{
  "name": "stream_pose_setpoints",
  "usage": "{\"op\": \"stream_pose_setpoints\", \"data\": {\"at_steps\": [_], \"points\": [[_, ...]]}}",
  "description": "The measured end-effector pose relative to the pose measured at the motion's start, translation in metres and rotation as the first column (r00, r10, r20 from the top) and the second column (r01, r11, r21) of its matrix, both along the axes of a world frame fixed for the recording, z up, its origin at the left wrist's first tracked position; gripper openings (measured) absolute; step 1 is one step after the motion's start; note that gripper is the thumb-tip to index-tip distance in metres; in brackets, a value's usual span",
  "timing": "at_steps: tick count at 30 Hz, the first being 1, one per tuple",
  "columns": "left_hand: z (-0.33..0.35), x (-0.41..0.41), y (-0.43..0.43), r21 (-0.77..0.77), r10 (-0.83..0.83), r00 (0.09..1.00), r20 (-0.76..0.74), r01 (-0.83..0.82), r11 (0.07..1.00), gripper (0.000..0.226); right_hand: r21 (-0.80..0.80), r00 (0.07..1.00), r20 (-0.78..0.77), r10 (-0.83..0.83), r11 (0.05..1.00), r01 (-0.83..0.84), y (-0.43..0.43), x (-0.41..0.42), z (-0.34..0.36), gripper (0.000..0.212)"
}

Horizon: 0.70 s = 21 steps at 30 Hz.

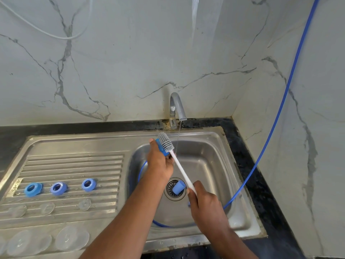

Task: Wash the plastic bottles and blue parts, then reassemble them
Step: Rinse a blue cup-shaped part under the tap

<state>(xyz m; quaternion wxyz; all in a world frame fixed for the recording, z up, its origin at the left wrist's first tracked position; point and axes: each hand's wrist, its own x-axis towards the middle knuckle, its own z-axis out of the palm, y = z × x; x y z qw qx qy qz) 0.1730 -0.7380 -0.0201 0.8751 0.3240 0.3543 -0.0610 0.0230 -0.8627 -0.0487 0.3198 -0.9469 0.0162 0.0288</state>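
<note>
My left hand (159, 161) grips a blue part (161, 147) over the sink basin (209, 156). My right hand (204, 201) holds the white handle of a bottle brush (182, 170), whose grey bristle head (165, 141) lies against that blue part. A thin stream of water (178, 139) falls from the tap (177, 106) just right of the brush. Another blue part (178, 186) lies over the drain. Three blue rings (33, 189) (58, 188) (89, 184) sit in a row on the ribbed drainboard. Clear plastic pieces (47, 208) and clear bottles (71, 238) lie in front of them.
A blue hose (276, 116) comes down from the top right along the wall and coils inside the basin. A dark countertop (248, 152) rims the steel sink. Marble wall panels stand behind and to the right. A white cable (37, 28) hangs at the top left.
</note>
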Motion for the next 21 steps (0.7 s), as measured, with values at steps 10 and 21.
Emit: {"op": "stream_pose_setpoints", "data": {"at_steps": [10, 21], "points": [[0.007, -0.002, -0.002, -0.106, 0.009, 0.999, 0.038, -0.005, 0.994, 0.041, -0.038, 0.998, 0.054, -0.036, 0.999, 0.038, -0.006, 0.006, 0.003, 0.020], [0.007, 0.004, 0.012, -0.154, -0.075, 0.995, 0.070, 0.085, 0.984, 0.050, -0.005, 0.999, 0.032, -0.027, 1.000, 0.028, -0.006, 0.000, 0.005, 0.019]]}}
